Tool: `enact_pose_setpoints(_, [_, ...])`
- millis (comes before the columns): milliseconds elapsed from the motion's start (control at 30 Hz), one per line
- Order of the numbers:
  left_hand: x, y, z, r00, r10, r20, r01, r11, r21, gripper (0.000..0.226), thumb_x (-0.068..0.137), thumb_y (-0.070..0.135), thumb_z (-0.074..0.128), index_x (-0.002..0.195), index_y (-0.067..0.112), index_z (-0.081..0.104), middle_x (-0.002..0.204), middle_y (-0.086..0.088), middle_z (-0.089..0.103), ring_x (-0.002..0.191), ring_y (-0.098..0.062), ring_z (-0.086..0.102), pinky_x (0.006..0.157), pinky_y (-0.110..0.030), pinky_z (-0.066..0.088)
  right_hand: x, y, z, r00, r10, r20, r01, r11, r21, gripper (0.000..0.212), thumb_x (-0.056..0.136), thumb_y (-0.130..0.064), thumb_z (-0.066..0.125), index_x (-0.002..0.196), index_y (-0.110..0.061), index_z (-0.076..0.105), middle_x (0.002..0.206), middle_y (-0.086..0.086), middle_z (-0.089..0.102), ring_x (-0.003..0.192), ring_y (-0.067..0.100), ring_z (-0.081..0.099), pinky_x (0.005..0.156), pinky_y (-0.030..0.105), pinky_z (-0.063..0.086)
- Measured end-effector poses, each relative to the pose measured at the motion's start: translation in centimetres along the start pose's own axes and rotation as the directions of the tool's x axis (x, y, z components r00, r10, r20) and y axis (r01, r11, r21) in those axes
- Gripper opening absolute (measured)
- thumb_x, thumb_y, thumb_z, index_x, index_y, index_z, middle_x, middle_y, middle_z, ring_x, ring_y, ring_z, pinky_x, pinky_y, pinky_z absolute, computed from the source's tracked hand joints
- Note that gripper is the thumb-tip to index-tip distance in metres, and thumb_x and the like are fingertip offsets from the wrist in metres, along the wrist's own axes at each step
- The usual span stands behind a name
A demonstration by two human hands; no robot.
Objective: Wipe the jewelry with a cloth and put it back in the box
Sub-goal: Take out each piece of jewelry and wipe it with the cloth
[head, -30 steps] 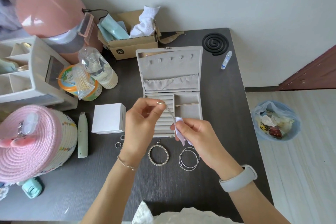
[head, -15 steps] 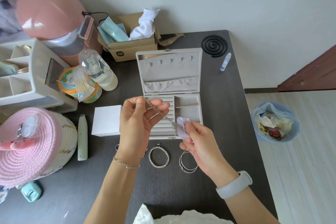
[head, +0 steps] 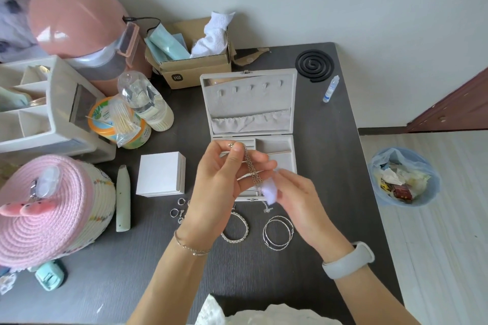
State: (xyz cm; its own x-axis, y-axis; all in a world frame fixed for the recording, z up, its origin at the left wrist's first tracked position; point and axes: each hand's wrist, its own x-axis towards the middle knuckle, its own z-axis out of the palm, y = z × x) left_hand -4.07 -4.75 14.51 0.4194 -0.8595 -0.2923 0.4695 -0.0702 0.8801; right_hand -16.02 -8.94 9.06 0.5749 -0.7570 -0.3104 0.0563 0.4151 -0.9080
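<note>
both hands busy – l hand [head: 224, 179] pinches chain [head: 250, 166], r hand [head: 298, 198] grips cloth [head: 268, 191].

Dark wood-grain table [head: 330, 166], bearing an open grey velvet-lined jewellery box [head: 250, 103] just beyond the grip and a small white square box [head: 159, 174] to its left. Nearer than the grip, a rhinestone hoop [head: 235, 229], thin silver hoops [head: 278, 232] and small silver rings [head: 177, 207]. Far right of it, a black spiral coil [head: 314, 63] and a small dropper bottle [head: 330, 89].
</note>
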Motion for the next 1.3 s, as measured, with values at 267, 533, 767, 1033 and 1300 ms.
enact_pose_setpoints(267, [1.1,-0.2,-1.1,0.985,0.068,-0.159,-0.066,0.998,0.017,0.013,0.097,0.012,0.037,0.087,0.008,0.044,0.067,-0.005,0.068,0.08,-0.029,0.069,0.077,-0.037,0.057,-0.9,0.7,0.9,0.869,0.302,0.391,-0.471,0.747,0.47,0.041,0.086,-0.038,0.043,0.101,-0.009,0.066,0.089,0.01,0.069,0.072,0.019,0.065,0.067,0.028,0.055])
enact_pose_setpoints(533, [1.0,-0.8,-1.2,0.98,0.071,-0.184,-0.07,0.997,0.013,0.011,0.097,0.01,0.038,0.088,0.008,0.044,0.066,-0.006,0.068,0.076,-0.024,0.069,0.075,-0.033,0.058,-0.6,1.4,1.1,0.879,0.292,0.376,-0.462,0.714,0.526,0.041,0.061,-0.01,0.078,0.1,-0.004,0.069,0.072,0.005,0.062,0.058,0.011,0.056,0.056,0.017,0.049])
enact_pose_setpoints(767, [0.7,-1.3,-1.8,0.977,0.06,-0.203,-0.057,0.998,0.017,0.013,0.096,0.01,0.038,0.085,0.008,0.044,0.064,-0.005,0.066,0.068,-0.021,0.067,0.068,-0.03,0.057,-1.1,1.2,1.9,0.985,0.167,0.053,-0.171,0.983,0.067,0.024,0.093,-0.013,0.045,0.082,0.004,0.057,0.047,-0.007,0.046,0.041,0.007,0.035,0.044,0.018,0.028])
enact_pose_setpoints(1033, [-0.7,-4.4,-4.7,0.943,0.042,-0.329,0.028,0.978,0.207,0.013,0.095,0.009,0.041,0.084,0.009,0.045,0.065,-0.004,0.06,0.047,-0.009,0.049,0.05,-0.021,0.048,-1.2,2.8,1.8,0.977,0.198,0.076,-0.178,0.961,-0.209,0.024,0.097,-0.01,0.039,0.095,-0.007,0.063,0.062,-0.003,0.048,0.044,0.001,0.039,0.047,0.011,0.032])
enact_pose_setpoints(1300, [-1.6,-6.7,-10.4,0.838,-0.121,-0.533,0.139,0.99,-0.006,0.018,0.095,0.009,0.041,0.078,0.012,0.045,0.064,-0.003,0.054,0.056,-0.016,0.05,0.055,-0.025,0.05,-2.1,4.4,3.2,0.969,0.214,0.127,-0.098,0.798,-0.595,0.017,0.088,-0.016,0.05,0.075,-0.011,0.059,0.058,-0.011,0.05,0.052,0.004,0.046,0.058,0.021,0.036])
